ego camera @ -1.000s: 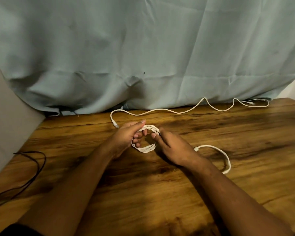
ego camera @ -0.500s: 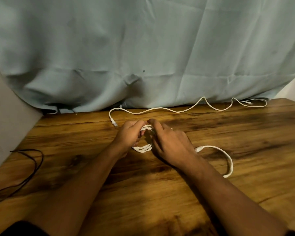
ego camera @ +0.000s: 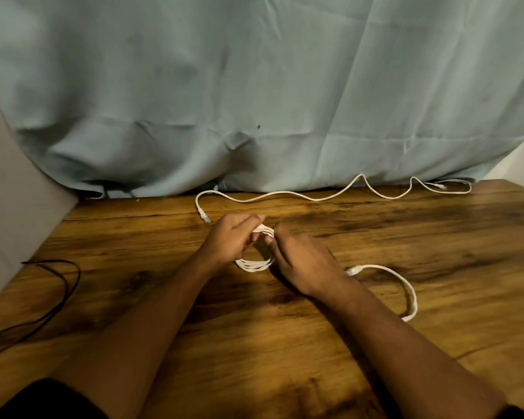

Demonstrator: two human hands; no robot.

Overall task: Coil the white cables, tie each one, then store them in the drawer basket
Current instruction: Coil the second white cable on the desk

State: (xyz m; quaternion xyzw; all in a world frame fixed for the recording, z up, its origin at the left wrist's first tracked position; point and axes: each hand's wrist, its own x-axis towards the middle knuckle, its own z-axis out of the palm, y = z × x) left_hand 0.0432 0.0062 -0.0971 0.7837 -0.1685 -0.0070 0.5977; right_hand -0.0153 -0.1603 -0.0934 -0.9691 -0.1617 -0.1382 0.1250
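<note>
Head view: left hand [ego camera: 229, 240] has its grip clamped on the coil [ego camera: 254, 265] so the loops don't spring apart. Right hand [ego camera: 303, 261] pinches the coil's right edge, probably to wrap the tail [ego camera: 405, 285].

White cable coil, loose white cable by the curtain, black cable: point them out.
white cable coil [ego camera: 253, 265], head view, lower loops
loose white cable [ego camera: 285, 193], head view, middle stretch
black cable [ego camera: 79, 275], head view, loop's bend

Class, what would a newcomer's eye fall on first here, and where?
Centred on the table the left hand and right hand pinch a small white cable coil. Behind them a second white cable snakes uncoiled along the foot of the curtain; a black cable loops at the table's left edge.
</note>
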